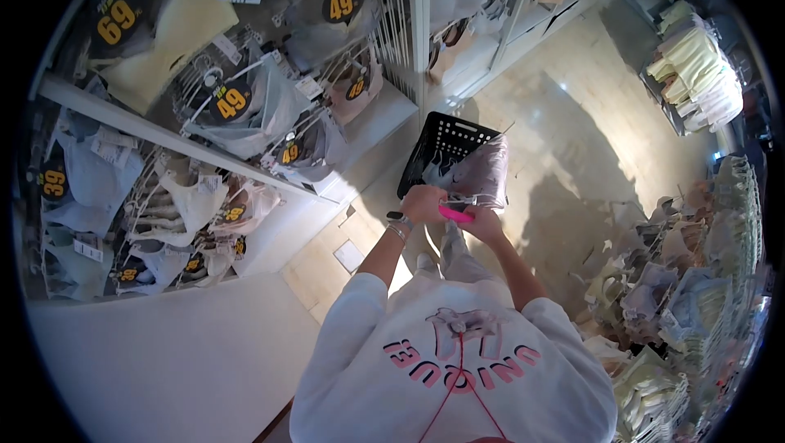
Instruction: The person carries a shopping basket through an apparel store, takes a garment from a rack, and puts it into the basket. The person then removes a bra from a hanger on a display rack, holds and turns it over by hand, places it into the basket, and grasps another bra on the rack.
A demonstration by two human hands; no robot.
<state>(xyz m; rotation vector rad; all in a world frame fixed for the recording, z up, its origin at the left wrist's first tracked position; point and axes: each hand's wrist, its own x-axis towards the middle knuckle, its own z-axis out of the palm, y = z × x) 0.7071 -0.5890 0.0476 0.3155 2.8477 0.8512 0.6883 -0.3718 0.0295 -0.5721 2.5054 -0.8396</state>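
Note:
My left hand (423, 204), with a dark band at the wrist, is closed at one end of a pale hanger (474, 199). Close beside it, my right hand (486, 225) is closed around a bright pink object (456, 214), whose kind I cannot make out. A shiny mauve garment (481, 172) extends from the hanger and overlaps a black perforated basket (459, 130). Other light fabric lies inside the basket. The fingertips of both hands are small and partly hidden.
Racks of bras with price signs (231, 101) fill the left side. Hanging garments (679, 279) line the right, and a stand of pale clothes (697, 67) is at the upper right. A white surface (172, 353) borders the lower left; tiled floor (589, 91) lies beyond the basket.

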